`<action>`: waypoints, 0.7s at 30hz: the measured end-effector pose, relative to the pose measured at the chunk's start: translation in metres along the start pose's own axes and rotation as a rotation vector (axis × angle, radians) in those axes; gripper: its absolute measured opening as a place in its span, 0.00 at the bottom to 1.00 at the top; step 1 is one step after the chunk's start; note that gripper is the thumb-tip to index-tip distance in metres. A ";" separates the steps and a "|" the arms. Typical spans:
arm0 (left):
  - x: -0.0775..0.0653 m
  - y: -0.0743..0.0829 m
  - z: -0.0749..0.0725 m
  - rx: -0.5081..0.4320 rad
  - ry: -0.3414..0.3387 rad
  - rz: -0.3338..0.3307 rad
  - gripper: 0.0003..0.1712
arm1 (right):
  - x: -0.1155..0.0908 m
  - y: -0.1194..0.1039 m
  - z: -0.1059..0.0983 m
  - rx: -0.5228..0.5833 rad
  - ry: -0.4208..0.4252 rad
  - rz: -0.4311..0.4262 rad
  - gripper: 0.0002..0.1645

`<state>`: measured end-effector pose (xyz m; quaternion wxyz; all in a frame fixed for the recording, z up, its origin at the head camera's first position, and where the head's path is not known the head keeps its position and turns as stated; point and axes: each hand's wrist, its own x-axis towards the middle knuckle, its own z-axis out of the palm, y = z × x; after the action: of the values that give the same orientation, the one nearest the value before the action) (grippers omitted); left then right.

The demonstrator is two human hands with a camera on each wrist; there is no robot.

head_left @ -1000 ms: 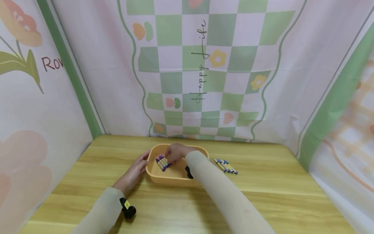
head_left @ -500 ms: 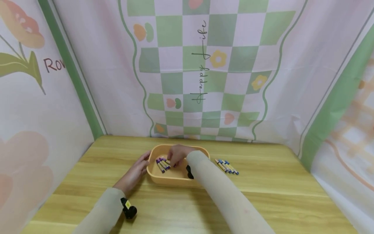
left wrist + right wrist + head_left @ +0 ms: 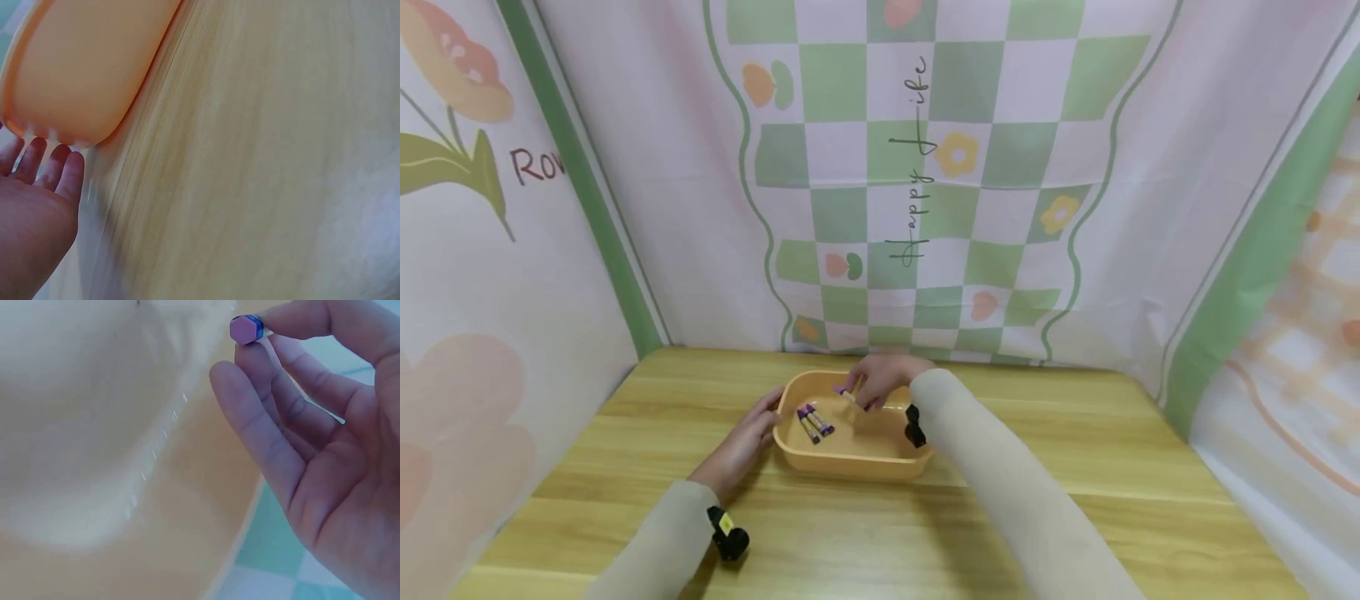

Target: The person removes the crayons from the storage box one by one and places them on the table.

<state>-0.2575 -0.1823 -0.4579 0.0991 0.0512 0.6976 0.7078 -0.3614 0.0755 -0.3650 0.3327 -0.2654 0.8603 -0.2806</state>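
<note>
An orange, rounded plastic basket [image 3: 850, 467] stands on the wooden table. My left hand [image 3: 747, 442] lies at its left end, its straight fingers touching the outer wall; in the left wrist view those fingers [image 3: 69, 175] reach up to the basket's corner. Over the basket's far part, my right hand [image 3: 886, 379] pinches a purple crayon [image 3: 850, 397] between thumb and fingertips. Its hexagonal purple end [image 3: 242, 330] faces the camera in the right wrist view. More purple crayons [image 3: 818, 419] with yellowish wrappers lie side by side on the basket floor at the left.
The table [image 3: 1120, 483] extends around the basket. Behind it hangs a green-and-white checked curtain [image 3: 910, 304]. The right sleeve [image 3: 1000, 475] covers the table part just right of the basket.
My right hand has lifted a purple crayon off the group and moved right and up with it. The blue crayons beside the basket are now hidden by the sleeve. My left hand stays put.
</note>
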 end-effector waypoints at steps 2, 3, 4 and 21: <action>0.000 0.000 0.000 -0.005 -0.001 0.003 0.36 | -0.011 0.000 -0.007 -0.016 0.008 -0.002 0.25; 0.000 0.000 0.000 -0.008 -0.001 0.004 0.36 | -0.016 0.000 -0.010 -0.018 0.012 -0.004 0.26; -0.001 0.000 0.000 -0.007 -0.001 0.004 0.36 | -0.020 0.002 -0.014 -0.026 0.019 -0.005 0.26; -0.001 0.000 0.002 -0.012 -0.002 0.005 0.35 | -0.108 0.070 -0.050 -0.034 0.145 0.003 0.30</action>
<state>-0.2558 -0.1808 -0.4577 0.0986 0.0530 0.6930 0.7122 -0.3470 0.2096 -0.3344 0.2651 -0.2489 0.8872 -0.2839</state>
